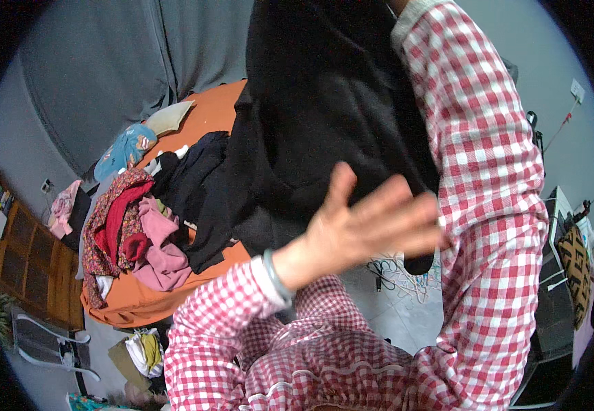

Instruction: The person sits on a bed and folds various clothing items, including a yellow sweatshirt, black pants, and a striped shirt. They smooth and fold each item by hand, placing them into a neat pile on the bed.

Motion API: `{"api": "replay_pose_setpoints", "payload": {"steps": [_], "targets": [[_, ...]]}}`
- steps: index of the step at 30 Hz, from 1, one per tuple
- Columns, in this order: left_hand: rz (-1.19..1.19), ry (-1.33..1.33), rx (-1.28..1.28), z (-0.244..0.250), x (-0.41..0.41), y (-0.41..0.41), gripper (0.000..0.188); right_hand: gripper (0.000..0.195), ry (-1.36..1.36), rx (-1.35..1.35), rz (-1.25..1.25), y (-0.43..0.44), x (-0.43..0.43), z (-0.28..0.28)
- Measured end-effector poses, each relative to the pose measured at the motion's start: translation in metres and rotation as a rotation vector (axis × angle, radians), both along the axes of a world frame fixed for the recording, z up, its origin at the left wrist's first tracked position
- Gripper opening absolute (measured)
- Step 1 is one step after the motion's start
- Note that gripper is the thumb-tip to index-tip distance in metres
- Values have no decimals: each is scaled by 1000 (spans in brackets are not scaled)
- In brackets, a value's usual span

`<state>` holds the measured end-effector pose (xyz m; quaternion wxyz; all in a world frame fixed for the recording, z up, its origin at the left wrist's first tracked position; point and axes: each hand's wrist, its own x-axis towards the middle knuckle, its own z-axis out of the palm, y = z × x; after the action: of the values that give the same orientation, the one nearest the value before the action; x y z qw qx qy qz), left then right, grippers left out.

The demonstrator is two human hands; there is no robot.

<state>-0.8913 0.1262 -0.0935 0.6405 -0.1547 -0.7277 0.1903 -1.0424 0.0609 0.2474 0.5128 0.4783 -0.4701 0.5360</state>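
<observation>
A large black garment (327,103) hangs in front of me and runs out past the top of the view. My left hand (368,221) is before its lower part, fingers spread and blurred, gripping nothing; I cannot tell whether it touches the cloth. A grey-blue band (275,275) circles the left wrist. My right arm, in a red-and-white checked sleeve (487,180), reaches up along the garment's right side; the right hand is beyond the top edge. Behind the garment, dark clothes (202,174) lie on a bed with an orange sheet (217,108).
On the bed are a floral garment with red lining (122,205), pink clothing (160,267), a blue cushion (125,149) and a pale pillow (171,117). Tangled cords (415,282) lie on the floor. A box with clothes (140,354) stands below the bed; a wooden cabinet (37,267) is left.
</observation>
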Motion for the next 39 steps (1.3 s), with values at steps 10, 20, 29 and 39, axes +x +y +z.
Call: {"api": "replay_pose_setpoints", "payload": {"steps": [10, 20, 29, 39], "targets": [[-262, 77, 933, 189, 77, -234, 29, 26, -190, 303, 283, 112, -70, 1], [-156, -48, 942, 291, 138, -262, 28, 43, -413, 387, 470, 99, -100, -37], [-1002, -177, 1527, 227, 135, -322, 28, 32, -651, 718, 747, 51, -116, -127], [807, 63, 807, 173, 126, -415, 56, 44, -511, 542, 189, -26, -135, -161]]}}
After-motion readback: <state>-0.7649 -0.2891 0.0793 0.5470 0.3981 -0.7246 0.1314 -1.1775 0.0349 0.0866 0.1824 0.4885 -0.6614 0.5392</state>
